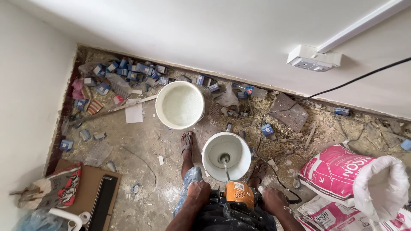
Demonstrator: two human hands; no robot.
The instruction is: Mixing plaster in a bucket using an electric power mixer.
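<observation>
My left hand (198,191) and my right hand (272,198) grip the two sides of an orange and black power mixer (239,193) held between my knees. Its metal shaft (226,167) runs down into a white bucket (227,155) standing between my sandalled feet; white mix swirls around the paddle. A second white bucket (180,105) holding pale liquid stands farther off, just beyond my left foot.
Pink and white powder sacks (342,173), one open, lie at the right. A black cable (342,87) runs to a wall socket (313,58). Small blue boxes (128,70) and rubble litter the floor by the wall. Cardboard (90,188) lies at the lower left.
</observation>
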